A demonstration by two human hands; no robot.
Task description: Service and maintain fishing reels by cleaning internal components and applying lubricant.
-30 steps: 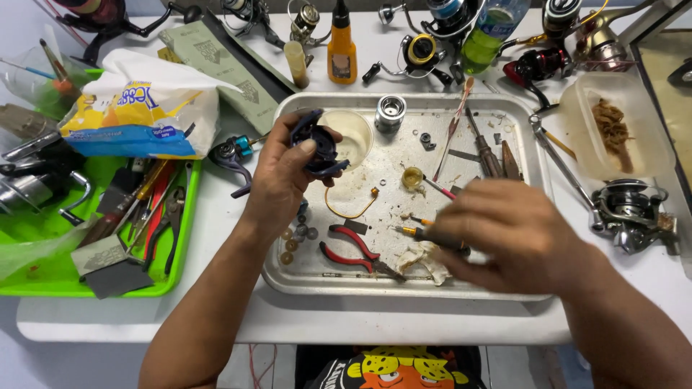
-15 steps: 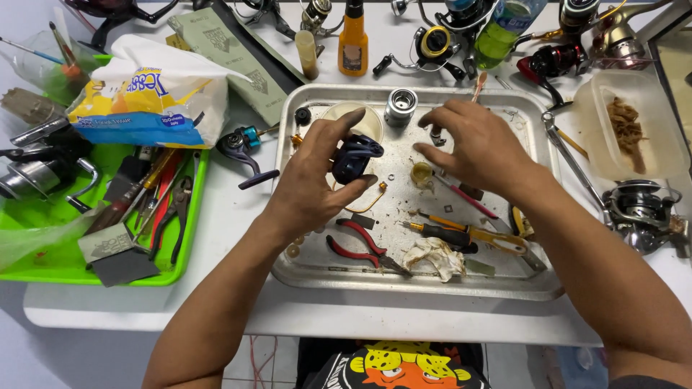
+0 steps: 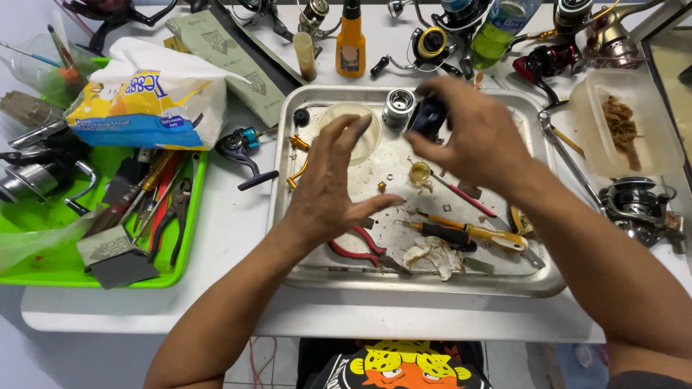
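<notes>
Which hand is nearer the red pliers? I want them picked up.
Left. The left hand hovers open just above the red pliers at the tray's front edge; the right hand is up near the tray's back, holding a dark part.

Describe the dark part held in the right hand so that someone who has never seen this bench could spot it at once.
Start at the metal tray in the middle of the white table. Near its far edge, the right hand pinches a dark reel part, just right of a small silver spool. It is the only dark blue-black piece lifted off the tray; the left hand is open and holds nothing.
</notes>
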